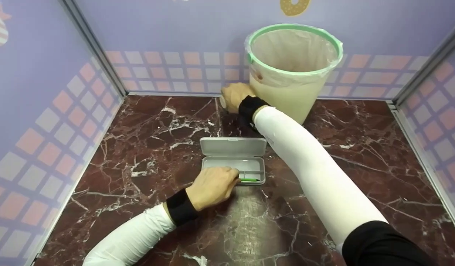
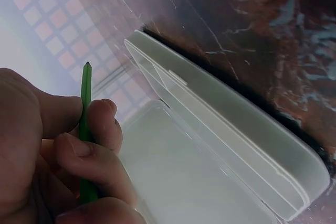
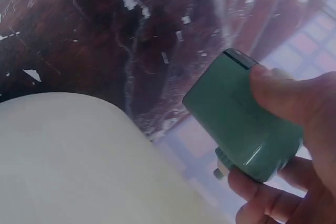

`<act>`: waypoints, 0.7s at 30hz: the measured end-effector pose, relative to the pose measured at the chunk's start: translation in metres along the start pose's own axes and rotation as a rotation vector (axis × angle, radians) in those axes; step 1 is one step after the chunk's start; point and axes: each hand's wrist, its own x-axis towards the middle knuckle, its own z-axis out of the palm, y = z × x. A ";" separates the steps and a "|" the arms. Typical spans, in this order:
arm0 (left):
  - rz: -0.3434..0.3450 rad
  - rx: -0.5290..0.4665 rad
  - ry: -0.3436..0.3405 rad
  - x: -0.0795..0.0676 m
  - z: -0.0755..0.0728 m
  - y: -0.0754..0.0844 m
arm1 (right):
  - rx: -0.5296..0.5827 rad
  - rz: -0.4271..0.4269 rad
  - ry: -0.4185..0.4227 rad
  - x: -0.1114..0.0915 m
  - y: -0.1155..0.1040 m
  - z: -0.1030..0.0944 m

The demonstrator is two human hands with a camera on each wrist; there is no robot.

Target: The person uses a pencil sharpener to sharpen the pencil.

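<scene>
My left hand [image 1: 211,187] pinches a green pencil [image 2: 86,93] between thumb and fingers, its dark tip sticking out past them. In the head view the hand overlaps the front of an open, pale grey pencil case [image 1: 233,147], whose lid stands up at the back. My right hand [image 1: 237,98] is farther back, in front of the left side of a cream bin [image 1: 292,98]. It grips a dark green, rounded box-shaped device [image 3: 236,114] with a small ribbed knob on one side. Most of the device is hidden behind the hand in the head view.
The bin has a green rim [image 1: 294,26] and a clear liner, and stands at the back right by the patterned wall [image 1: 168,33]. A dark red marbled tabletop [image 1: 146,147] lies under everything, with wall panels on the left and right.
</scene>
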 end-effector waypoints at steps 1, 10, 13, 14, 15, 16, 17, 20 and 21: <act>0.003 -0.004 -0.001 0.001 0.000 0.000 | 0.000 -0.004 0.011 -0.001 -0.001 -0.002; 0.010 -0.033 -0.018 0.004 0.002 0.000 | -0.049 -0.092 0.037 -0.023 -0.029 -0.033; 0.004 -0.039 -0.022 0.003 0.001 0.000 | -0.059 -0.119 0.045 -0.033 -0.035 -0.048; 0.001 -0.040 -0.024 0.003 0.001 -0.001 | -0.064 -0.125 0.045 -0.037 -0.037 -0.054; -0.004 -0.040 -0.025 0.002 0.001 -0.001 | -0.070 -0.130 0.048 -0.041 -0.037 -0.059; -0.007 -0.041 -0.026 0.002 0.000 -0.002 | -0.077 -0.134 0.051 -0.046 -0.038 -0.064; -0.011 -0.040 -0.027 0.002 0.000 -0.003 | -0.081 -0.137 0.057 -0.050 -0.038 -0.069; -0.026 -0.040 -0.031 0.000 -0.001 -0.004 | -0.091 -0.151 0.083 -0.063 -0.038 -0.079; -0.031 -0.042 -0.034 0.000 -0.002 -0.005 | -0.092 -0.158 0.094 -0.067 -0.038 -0.081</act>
